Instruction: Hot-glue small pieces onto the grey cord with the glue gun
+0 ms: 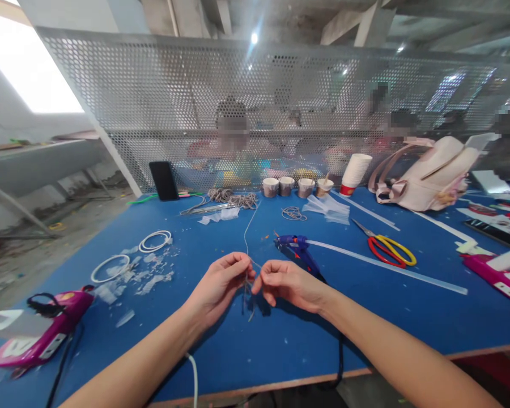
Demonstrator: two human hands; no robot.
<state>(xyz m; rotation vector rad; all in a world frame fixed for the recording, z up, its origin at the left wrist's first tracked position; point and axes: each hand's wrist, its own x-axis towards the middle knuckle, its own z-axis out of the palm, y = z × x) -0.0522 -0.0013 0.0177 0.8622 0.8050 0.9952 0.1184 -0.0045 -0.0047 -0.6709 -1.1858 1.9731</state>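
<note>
My left hand (223, 280) is closed, pinching a thin grey cord (246, 235) between thumb and fingers over the middle of the blue table. From that pinch the cord runs away across the table, and some strands dangle below the fingers. Close by on the right, my right hand (295, 283) is closed too, with a short stretch of the same cord between its fingertips. Whether the cord is knotted there is too small to tell. Just behind my right hand lies a blue glue gun (295, 243) with a long clear glue stick (378, 263) in it.
Scissors (385, 249) lie at right. White rings (110, 268) and plastic scraps (153, 277) are at left. Behind are cord bundles (233, 197), paper cups (270, 187), a phone (164, 181) and a pink bag (425, 175). Magenta power strips (55, 328) sit at both sides.
</note>
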